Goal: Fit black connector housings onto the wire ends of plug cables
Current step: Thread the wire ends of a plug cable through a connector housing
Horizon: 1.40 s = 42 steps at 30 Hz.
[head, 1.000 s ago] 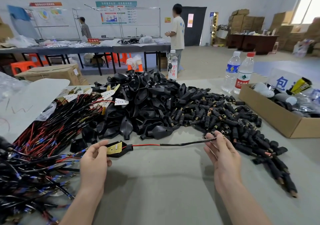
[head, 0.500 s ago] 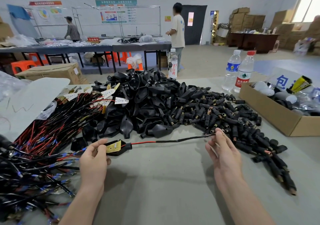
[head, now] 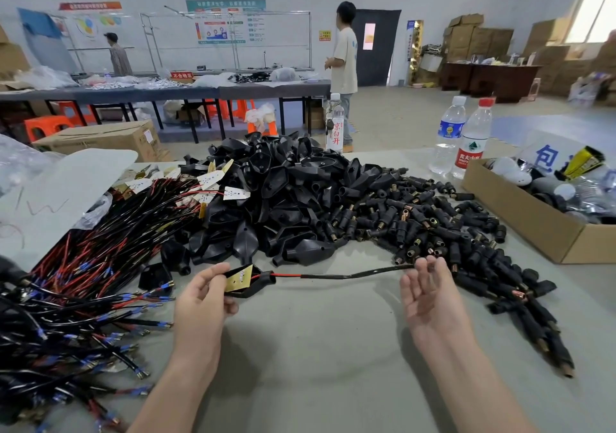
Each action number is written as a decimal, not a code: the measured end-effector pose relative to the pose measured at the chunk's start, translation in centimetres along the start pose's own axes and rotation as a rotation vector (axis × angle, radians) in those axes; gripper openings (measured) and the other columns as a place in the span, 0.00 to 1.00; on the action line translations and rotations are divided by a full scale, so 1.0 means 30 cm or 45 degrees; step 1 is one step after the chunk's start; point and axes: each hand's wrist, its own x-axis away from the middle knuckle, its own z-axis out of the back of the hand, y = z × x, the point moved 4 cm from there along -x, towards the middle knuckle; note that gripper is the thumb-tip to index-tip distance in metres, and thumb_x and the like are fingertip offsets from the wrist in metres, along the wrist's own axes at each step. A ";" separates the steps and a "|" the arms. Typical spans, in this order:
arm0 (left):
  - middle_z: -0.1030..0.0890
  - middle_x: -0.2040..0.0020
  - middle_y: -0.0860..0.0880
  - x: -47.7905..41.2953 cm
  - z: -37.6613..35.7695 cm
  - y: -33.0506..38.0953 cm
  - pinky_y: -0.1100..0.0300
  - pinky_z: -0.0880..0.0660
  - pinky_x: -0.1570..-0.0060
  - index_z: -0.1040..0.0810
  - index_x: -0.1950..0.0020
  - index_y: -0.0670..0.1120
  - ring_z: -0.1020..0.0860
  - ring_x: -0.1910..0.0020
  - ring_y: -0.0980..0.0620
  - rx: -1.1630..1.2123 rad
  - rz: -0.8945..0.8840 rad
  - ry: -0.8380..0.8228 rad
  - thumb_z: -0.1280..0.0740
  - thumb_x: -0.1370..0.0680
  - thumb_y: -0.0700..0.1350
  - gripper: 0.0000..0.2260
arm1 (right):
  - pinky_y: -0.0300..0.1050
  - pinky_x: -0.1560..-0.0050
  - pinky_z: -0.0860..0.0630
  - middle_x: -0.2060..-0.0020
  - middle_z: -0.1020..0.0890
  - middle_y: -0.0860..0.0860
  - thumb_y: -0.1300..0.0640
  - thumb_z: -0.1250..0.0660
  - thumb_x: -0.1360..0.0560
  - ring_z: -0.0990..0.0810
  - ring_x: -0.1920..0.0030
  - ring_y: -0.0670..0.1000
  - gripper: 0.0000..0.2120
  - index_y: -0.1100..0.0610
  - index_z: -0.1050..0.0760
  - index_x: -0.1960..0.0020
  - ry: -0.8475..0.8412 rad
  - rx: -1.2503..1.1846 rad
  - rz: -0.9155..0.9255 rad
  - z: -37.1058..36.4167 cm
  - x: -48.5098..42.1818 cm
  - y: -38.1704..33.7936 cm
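Note:
My left hand (head: 203, 296) grips a black plug housing (head: 248, 281) with a brass plate inside it. From the housing a red and black cable (head: 333, 275) runs right, just above the table. Its far end lies at the fingertips of my right hand (head: 430, 289), whose fingers are nearly straight, palm turned up. Just beyond those fingertips lies a spread of small black connector housings (head: 433, 229) with brass ends. Behind the cable rises a heap of larger black plug shells (head: 283, 192). A bundle of red and black cables (head: 83, 282) with blue terminals lies to the left.
An open cardboard box (head: 533, 222) of mixed items stands at the right. Two water bottles (head: 461, 139) and a third bottle (head: 334, 122) stand at the table's far edge. A white plastic sheet (head: 50, 196) lies far left. Two people stand by distant tables.
Both hands and the cable have shifted slightly away from me toward the piles. My right hand's fingers have straightened at the cable's end. A person in the background walked left.

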 end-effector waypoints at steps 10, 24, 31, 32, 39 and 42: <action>0.21 0.59 0.47 -0.004 0.024 -0.003 0.56 0.27 0.63 0.19 0.49 0.49 0.27 0.74 0.57 -0.060 -0.086 0.114 0.39 0.19 0.38 0.11 | 0.38 0.60 0.18 0.69 0.23 0.48 0.57 0.30 0.25 0.26 0.71 0.43 0.08 0.58 0.13 0.56 -0.124 -0.026 -0.161 -0.029 0.022 0.047; 0.23 0.67 0.52 0.011 0.017 0.005 0.58 0.27 0.64 0.20 0.48 0.50 0.27 0.73 0.57 -0.169 -0.136 0.133 0.39 0.19 0.38 0.10 | 0.37 0.61 0.18 0.65 0.15 0.49 0.54 0.32 0.21 0.15 0.63 0.47 0.06 0.55 0.21 0.54 -0.104 0.411 0.193 -0.026 0.041 0.027; 0.23 0.66 0.52 0.022 0.009 0.016 0.59 0.28 0.64 0.21 0.48 0.50 0.26 0.72 0.56 -0.174 -0.160 0.133 0.40 0.19 0.38 0.10 | 0.39 0.62 0.18 0.56 0.13 0.55 0.54 0.37 0.19 0.15 0.63 0.49 0.08 0.58 0.27 0.53 -0.195 0.315 0.126 -0.047 0.060 0.051; 0.22 0.66 0.52 0.022 0.009 0.017 0.59 0.28 0.64 0.21 0.48 0.50 0.27 0.73 0.56 -0.177 -0.163 0.135 0.40 0.19 0.38 0.10 | 0.39 0.60 0.18 0.54 0.14 0.56 0.55 0.37 0.19 0.15 0.62 0.49 0.07 0.58 0.26 0.53 -0.231 0.284 0.099 -0.054 0.063 0.059; 0.23 0.68 0.53 0.020 0.010 0.013 0.60 0.28 0.66 0.20 0.49 0.50 0.27 0.74 0.57 -0.207 -0.169 0.150 0.40 0.19 0.38 0.11 | 0.39 0.59 0.18 0.59 0.20 0.50 0.58 0.32 0.22 0.15 0.58 0.48 0.04 0.59 0.22 0.50 -0.202 0.376 0.121 -0.043 0.053 0.065; 0.23 0.66 0.52 0.014 0.011 0.013 0.59 0.28 0.66 0.20 0.48 0.50 0.27 0.73 0.56 -0.220 -0.168 0.147 0.40 0.19 0.38 0.10 | 0.39 0.61 0.18 0.59 0.17 0.50 0.56 0.32 0.22 0.14 0.58 0.49 0.06 0.59 0.23 0.49 -0.134 0.431 0.174 -0.031 0.044 0.054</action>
